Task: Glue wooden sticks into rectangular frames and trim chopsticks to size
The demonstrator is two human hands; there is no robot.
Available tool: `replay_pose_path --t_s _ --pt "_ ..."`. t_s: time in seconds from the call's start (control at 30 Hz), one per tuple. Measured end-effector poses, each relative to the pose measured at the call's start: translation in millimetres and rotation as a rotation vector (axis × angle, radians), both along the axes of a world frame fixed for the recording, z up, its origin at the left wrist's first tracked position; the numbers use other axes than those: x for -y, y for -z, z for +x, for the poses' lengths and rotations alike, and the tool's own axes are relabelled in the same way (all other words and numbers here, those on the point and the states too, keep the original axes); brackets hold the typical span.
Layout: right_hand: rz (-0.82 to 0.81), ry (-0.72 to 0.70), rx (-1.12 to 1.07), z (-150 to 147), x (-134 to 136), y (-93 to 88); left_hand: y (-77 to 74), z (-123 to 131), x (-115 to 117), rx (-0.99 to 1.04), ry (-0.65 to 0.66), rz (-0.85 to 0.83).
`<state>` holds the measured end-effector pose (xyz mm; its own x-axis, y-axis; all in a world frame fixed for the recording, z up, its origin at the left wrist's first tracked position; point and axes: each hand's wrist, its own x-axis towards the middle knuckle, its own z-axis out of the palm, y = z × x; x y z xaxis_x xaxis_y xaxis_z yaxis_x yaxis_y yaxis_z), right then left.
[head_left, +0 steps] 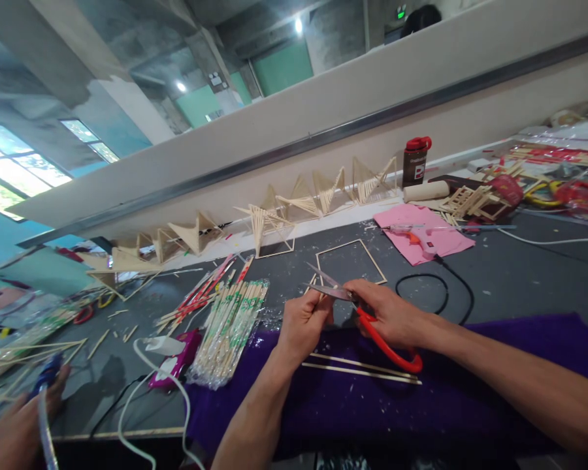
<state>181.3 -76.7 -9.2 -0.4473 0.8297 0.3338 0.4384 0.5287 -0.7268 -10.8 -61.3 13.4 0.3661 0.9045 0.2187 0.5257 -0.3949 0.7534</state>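
My right hand [389, 316] is closed around the red handles of a pair of scissors [387, 349]. Their blades stand apart and point left, just above my left hand [301, 326]. Pinched in my left fingers is a thin wooden stick [313, 282], its tip showing by the blades; the rest is hidden by the hand. Below both hands, loose wooden sticks [362, 371] lie on a purple cloth [343, 408]. Just beyond the scissors, a four-sided frame of sticks [374, 262] rests on the grey table [509, 281].
Bagged chopsticks [230, 326] lie left of my hands, beside a purple power strip [179, 362]. A glue gun [416, 238] sits on pink paper [451, 245]. Several stick models [323, 192] line the wall near a bottle [415, 163]. Another person's hand [17, 418] grips a blue tool at lower left.
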Motion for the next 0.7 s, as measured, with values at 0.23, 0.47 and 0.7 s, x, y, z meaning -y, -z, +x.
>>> replay_pose_path --t_s 0.23,0.47,0.7 --pt "0.010 0.010 0.036 1.4 -1.6 0.1 2.2 0.2 -1.2 0.022 -0.001 -0.036" --pt "0.012 0.022 0.048 3.1 -0.8 0.4 4.1 1.0 -1.7 0.047 -0.001 -0.054" --pt "0.049 0.034 0.011 1.7 -5.7 2.5 -0.2 5.1 -0.9 0.065 -0.050 -0.009"
